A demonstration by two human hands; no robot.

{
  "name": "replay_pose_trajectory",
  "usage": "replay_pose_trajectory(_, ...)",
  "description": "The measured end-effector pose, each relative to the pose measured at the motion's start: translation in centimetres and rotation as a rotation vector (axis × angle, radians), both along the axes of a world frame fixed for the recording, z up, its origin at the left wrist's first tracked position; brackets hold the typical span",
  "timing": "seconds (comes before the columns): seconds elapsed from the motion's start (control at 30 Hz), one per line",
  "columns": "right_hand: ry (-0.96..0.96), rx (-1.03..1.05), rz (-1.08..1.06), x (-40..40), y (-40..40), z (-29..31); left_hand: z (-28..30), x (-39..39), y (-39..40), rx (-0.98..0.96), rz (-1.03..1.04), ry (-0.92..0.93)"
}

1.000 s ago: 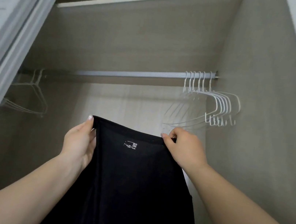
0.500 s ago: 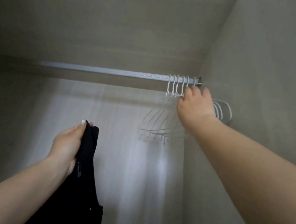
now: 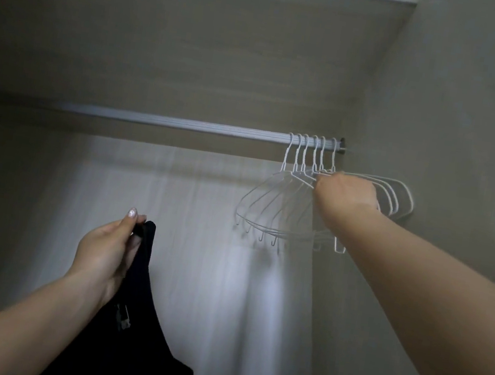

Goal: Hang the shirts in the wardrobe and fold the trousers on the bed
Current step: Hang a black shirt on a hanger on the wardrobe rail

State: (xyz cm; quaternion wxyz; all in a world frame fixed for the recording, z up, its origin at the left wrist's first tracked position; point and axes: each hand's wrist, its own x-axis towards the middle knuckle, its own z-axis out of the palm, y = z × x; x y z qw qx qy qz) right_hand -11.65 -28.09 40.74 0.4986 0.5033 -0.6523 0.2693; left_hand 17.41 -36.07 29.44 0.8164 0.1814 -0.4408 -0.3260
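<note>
Dim, soft-focused wardrobe interior [image 3: 196,51], a pale glow on its back panel, wide-angle bending at edges.
</note>
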Motion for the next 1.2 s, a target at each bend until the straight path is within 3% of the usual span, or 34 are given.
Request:
replay_pose_trajectory(0.23,-0.466,0.028,0.458,2.9,-2.0,-0.8,-0.5,1.3,-1.2,0.022,-0.051,0.054)
replay_pose_trajectory(0.47,-0.396,-0.173,0.594,4.9,-3.3,-1.7,-0.9,3.2,-1.8,0.075,0.017,-0.041)
replay_pose_trajectory(0.73,-0.354,-0.021,0.706,5.4,-5.2,-6.2,-2.0,4.4,-1.7,0.121,0.12,-0.262)
replay_pose_trajectory(0.83,-0.444,0.094,0.811,5.8,-6.3,-9.4,-2.9,5.7,-1.3,0.051,0.268,-0.511)
replay_pose_trajectory(0.97,-0.626,0.236,1.031,6.9,-7.3,-14.6,-4.6,8.0,-0.8,-0.064,0.731,-1.308)
replay_pose_trajectory(1.07,-0.647,0.303,1.103,7.7,-7.7,-18.2,-6.6,9.5,-0.5,-0.045,0.85,-1.761)
replay_pose_trajectory(1.13,-0.637,0.34,1.127,8.1,-7.9,-20.7,-8.2,10.1,-0.3,0.03,0.87,-1.944)
replay_pose_trajectory(1.2,-0.647,0.374,1.158,8.4,-8.3,-22.9,-9.2,10.9,0.0,0.191,0.862,-1.95)
